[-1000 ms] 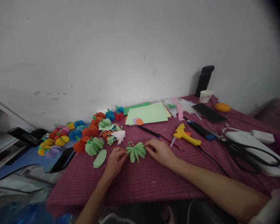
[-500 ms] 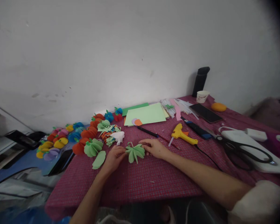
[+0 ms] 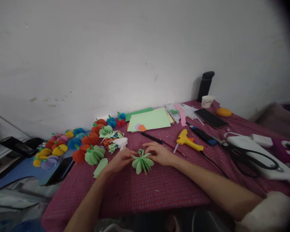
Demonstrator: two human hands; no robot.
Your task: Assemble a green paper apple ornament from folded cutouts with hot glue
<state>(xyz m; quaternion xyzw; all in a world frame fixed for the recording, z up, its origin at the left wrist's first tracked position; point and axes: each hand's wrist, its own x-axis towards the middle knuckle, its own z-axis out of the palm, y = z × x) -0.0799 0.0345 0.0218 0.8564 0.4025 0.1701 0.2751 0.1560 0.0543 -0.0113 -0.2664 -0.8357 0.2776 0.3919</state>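
A light green paper pumpkin [image 3: 142, 163] with fanned folds and a curled green stem on top is held between both hands above the checked cloth. My left hand [image 3: 120, 160] pinches its left upper side, fingers closed. On the other side, my right hand [image 3: 160, 154] has its fingers bent and closed on the upper right edge near the stem. Left of my hands are a finished light green pumpkin [image 3: 95, 155] and a flat green paper piece [image 3: 101, 168]. A crumpled white piece [image 3: 121, 142] lies just behind my left hand.
Colourful paper pumpkins [image 3: 60, 149] crowd the left. Green sheets [image 3: 149, 120] lie at the back near a black pen [image 3: 151, 137]. To the right are a yellow glue gun [image 3: 188, 141], a cutter [image 3: 203, 134], black scissors [image 3: 251, 156], a phone [image 3: 211, 118] and a cup [image 3: 207, 101].
The green pumpkin has turned and tilted, showing its folds fuller and its stem nearer my fingers. My left hand has shifted right, closer to my right hand.
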